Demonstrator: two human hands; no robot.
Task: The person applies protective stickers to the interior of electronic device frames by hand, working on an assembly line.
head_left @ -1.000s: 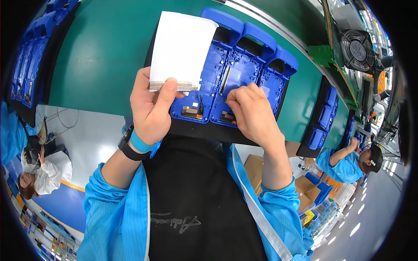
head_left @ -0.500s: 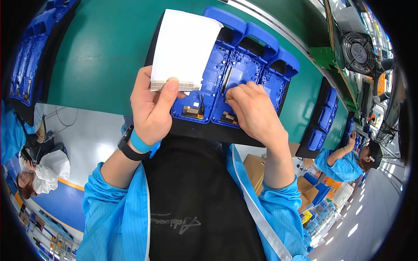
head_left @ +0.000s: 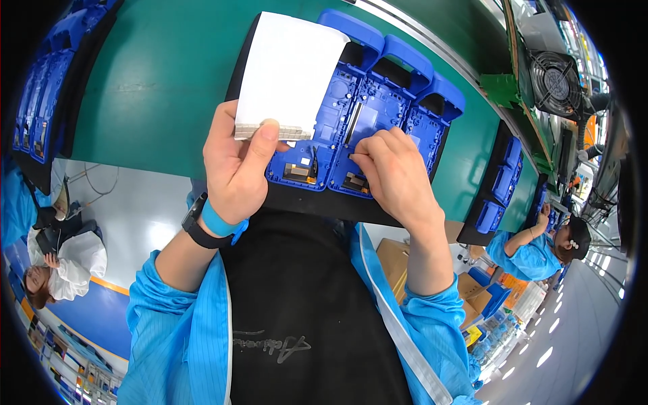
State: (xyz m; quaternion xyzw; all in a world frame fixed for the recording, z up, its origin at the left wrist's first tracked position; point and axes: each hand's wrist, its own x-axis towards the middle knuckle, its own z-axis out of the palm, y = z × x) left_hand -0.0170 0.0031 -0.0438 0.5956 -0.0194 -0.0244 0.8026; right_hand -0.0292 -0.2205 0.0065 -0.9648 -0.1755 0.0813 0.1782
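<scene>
Left hand [head_left: 236,169]: grip clenched on a white backing sheet [head_left: 290,71], thumb pinning its lower edge where a row of small grey strips [head_left: 270,131] sits. Sheet held above the counter [head_left: 155,88], overlapping the leftmost of three blue plastic housings [head_left: 368,111] on a black tray [head_left: 317,202]. Right hand [head_left: 395,179]: fingertips pressed into the middle housing; whether pinching anything, cannot tell. Sheet judged light, thin, floppy; best held at the edge. Strips judged tiny, probably adhesive; best lifted by a corner. Housings judged stiff and light. Count: one sheet, three housings, one tray in hand.
</scene>
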